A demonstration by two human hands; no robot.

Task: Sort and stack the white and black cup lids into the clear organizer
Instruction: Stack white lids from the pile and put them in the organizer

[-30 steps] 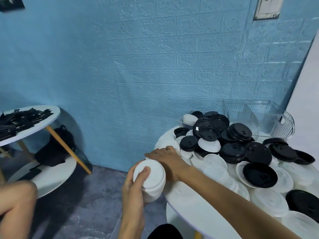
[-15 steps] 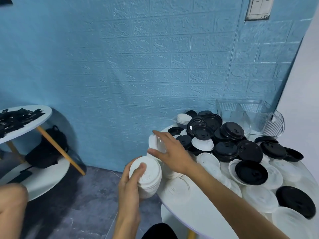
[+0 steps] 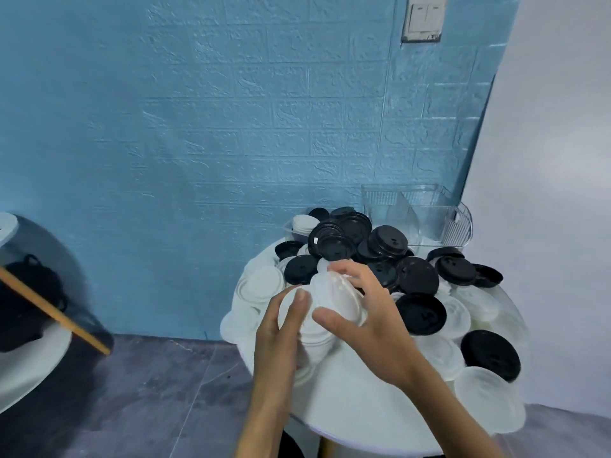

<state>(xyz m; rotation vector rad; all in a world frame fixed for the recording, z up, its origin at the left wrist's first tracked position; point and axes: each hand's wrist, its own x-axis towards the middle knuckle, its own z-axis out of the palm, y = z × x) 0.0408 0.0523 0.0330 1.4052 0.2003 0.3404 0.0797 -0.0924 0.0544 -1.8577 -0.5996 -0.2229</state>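
A round white table carries a heap of black lids at the back and loose white lids around its front and sides. My left hand grips a stack of white lids over the table's left edge. My right hand holds a single white lid tilted against the top of that stack, fingers curled over its far rim and thumb at its near rim. The clear organizer stands at the back right by the wall; I see no lids in it.
A blue brick-pattern wall runs behind the table. A second round white table with a wooden leg and a black bag stands at the left. Grey floor lies between the two tables.
My right hand picked a white lid off the table and brought it back onto the stack in my left hand. The view shifted right, toward the table.
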